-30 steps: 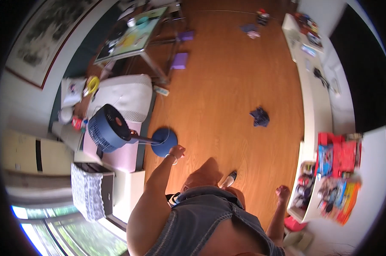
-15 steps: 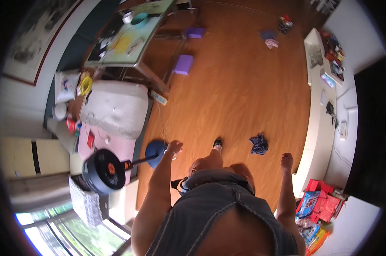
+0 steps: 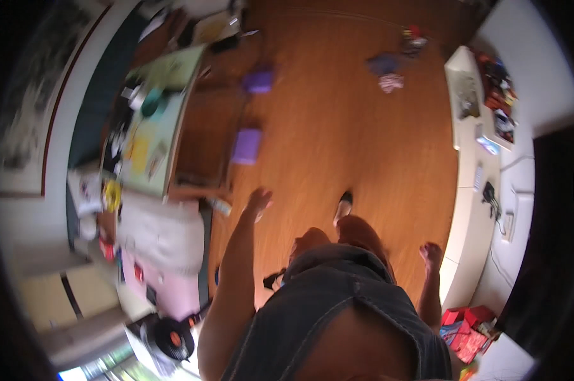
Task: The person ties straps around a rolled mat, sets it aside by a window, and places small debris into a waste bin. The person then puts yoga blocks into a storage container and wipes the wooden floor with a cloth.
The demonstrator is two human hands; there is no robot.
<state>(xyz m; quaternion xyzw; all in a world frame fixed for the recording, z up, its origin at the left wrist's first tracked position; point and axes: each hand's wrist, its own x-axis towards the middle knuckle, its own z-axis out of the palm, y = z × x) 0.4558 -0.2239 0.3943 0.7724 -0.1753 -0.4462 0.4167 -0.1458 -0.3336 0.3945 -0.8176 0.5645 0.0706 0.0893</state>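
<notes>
Head view showed my left hand point(image 3: 258, 202) open and empty above the wooden floor point(image 3: 363, 140), nearest a small bottle point(image 3: 219, 206) beside the table point(image 3: 163, 136). My right hand point(image 3: 431, 255) hung loosely curled, holding nothing.

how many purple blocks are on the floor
2: one purple block beside the green-topped table, ahead of the left hand; another purple block farther up. More may be hidden.
</notes>
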